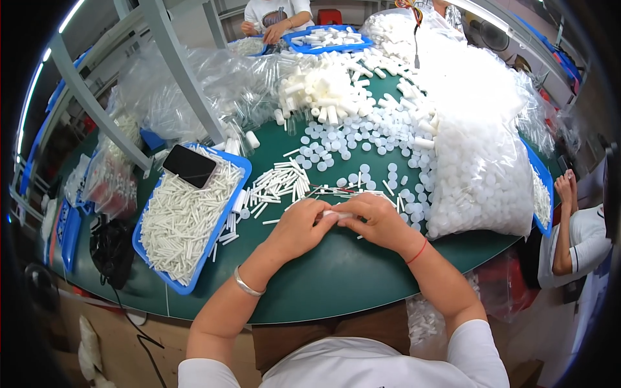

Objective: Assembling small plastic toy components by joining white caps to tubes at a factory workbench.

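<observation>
My left hand (pixel 296 227) and my right hand (pixel 380 223) meet above the green table, fingers pinched together. Between the fingertips is a small whitish piece (pixel 334 214), mostly covered, perhaps a short tube; both hands grip it. Just beyond my left hand lies a loose pile of thin white sticks (pixel 283 182). Thin dark and red rods (pixel 333 190) lie just past my fingers. Many round translucent white caps (pixel 346 139) are scattered farther away and to the right.
At left, a blue tray (pixel 174 284) full of white sticks bears a phone (pixel 189 166). A big plastic bag of round caps (pixel 482 174) stands at right. Thick white tubes (pixel 323 90) are heaped at the back, near grey metal posts (pixel 184 71). Other people sit behind and at right.
</observation>
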Demonstrator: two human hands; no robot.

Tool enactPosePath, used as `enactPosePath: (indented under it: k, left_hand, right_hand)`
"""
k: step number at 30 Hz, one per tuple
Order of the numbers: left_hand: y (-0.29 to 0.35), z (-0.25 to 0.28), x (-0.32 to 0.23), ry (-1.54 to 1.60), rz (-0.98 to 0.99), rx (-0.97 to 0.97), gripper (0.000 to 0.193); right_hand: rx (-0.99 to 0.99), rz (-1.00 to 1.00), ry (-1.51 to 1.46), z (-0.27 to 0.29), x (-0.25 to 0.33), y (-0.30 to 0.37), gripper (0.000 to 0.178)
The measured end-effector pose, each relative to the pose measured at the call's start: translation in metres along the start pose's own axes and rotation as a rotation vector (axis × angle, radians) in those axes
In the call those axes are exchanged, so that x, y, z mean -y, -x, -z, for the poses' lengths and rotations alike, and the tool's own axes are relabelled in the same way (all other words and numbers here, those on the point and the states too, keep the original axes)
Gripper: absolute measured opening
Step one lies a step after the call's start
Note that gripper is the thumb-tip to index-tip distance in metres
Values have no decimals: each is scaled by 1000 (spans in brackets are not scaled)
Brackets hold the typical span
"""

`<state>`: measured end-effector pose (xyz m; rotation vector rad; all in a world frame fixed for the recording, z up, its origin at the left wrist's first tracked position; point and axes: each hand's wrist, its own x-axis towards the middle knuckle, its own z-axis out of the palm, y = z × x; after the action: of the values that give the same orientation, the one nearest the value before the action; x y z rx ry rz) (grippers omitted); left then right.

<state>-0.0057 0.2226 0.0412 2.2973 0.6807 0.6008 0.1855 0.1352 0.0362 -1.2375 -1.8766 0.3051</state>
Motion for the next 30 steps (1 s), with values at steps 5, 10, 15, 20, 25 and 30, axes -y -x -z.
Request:
enactPosePath:
  k: [5,10,15,20,25,30]
  left_hand:
    - [1,-3,-21,41,212,63,42]
    - [-2,8,-7,718,373,219,34]
    - [1,-3,-25,1010,369,174,34]
    - [5,-7,-22,705,394,127,46]
    - [10,-10,-24,704,309,139,43]
    - [11,-10,-21,700,294,192,40]
  right_hand:
    - [2,-15,-53,-16,5,3,45]
    - [31,-300,-546,-1,16,-2,45]
    - [-13,-210,-565,-4,8,-2,29]
    - [31,-342,-770,-9,2,-2,35]
    - [193,-513,-1267,-8,18,-7,51]
    - [231,-527,-1327,-11,14,-3,54]
